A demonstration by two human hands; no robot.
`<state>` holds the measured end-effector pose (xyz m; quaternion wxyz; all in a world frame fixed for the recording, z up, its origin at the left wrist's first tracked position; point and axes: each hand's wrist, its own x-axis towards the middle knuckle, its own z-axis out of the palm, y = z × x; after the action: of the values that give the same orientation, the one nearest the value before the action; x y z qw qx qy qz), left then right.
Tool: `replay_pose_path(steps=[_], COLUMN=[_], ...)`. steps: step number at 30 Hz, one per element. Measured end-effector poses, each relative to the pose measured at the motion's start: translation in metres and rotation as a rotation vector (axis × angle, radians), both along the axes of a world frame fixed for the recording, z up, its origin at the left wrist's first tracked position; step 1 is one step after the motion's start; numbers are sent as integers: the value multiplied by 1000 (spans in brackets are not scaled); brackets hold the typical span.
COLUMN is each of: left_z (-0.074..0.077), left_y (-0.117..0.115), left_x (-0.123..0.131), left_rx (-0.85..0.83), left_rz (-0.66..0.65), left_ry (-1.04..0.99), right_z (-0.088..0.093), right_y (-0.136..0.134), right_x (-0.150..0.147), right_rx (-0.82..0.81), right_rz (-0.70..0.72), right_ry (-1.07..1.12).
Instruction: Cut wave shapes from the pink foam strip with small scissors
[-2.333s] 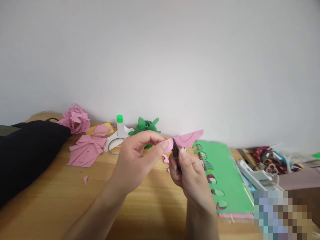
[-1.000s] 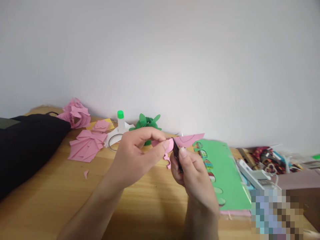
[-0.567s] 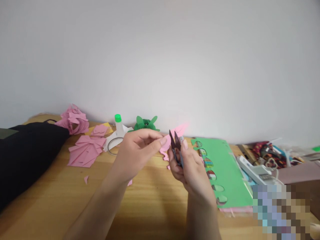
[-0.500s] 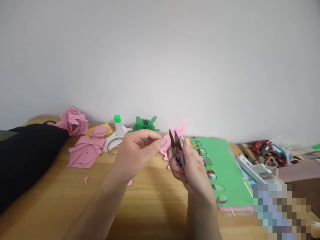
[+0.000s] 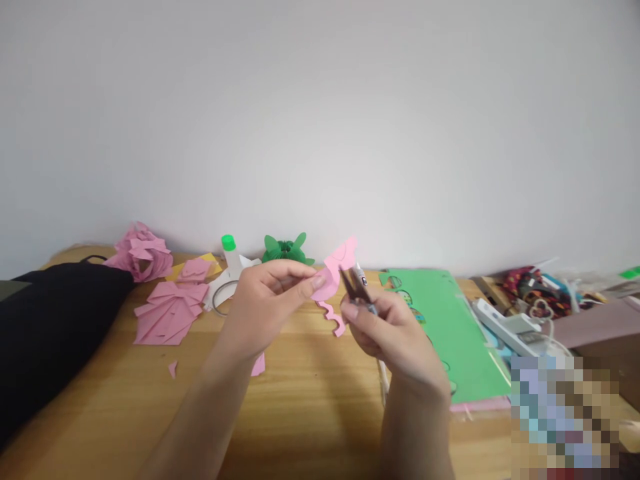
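Observation:
My left hand (image 5: pixel 267 299) pinches a small piece of pink paper (image 5: pixel 334 271) between thumb and fingers, holding it up over the wooden table (image 5: pixel 300 400). My right hand (image 5: pixel 395 333) is closed on small dark scissors (image 5: pixel 356 287), whose blades point up and left and meet the paper's lower edge. A curly pink offcut (image 5: pixel 334 317) lies on the table just below the paper.
Green paper sheet (image 5: pixel 450 327) with cut-out holes lies to the right. Behind are a glue bottle with green cap (image 5: pixel 230 253), a green paper shape (image 5: pixel 286 248), a tape ring (image 5: pixel 220 297), pink paper pieces (image 5: pixel 167 310) and a pink paper flower (image 5: pixel 140 252). A black bag (image 5: pixel 45 327) fills the left.
The pink paper has been turned from lying sideways to standing more upright. The scissors opened, then tilted left against the paper. A pink scrap now lies by my left wrist.

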<state>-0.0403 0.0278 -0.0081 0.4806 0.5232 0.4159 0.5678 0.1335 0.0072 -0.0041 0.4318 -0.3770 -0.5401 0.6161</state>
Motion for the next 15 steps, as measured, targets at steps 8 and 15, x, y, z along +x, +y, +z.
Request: replay_pose_path(steps=[8, 15], left_z=[0, 1], left_y=[-6, -4], left_x=[8, 12], left_rx=[-52, -101], left_rz=[-94, -84], left_ry=[-38, 39], right_z=[-5, 6], right_y=[1, 1], right_x=[-12, 8], right_rx=[240, 196], right_rz=[-386, -592], right_ry=[-96, -50])
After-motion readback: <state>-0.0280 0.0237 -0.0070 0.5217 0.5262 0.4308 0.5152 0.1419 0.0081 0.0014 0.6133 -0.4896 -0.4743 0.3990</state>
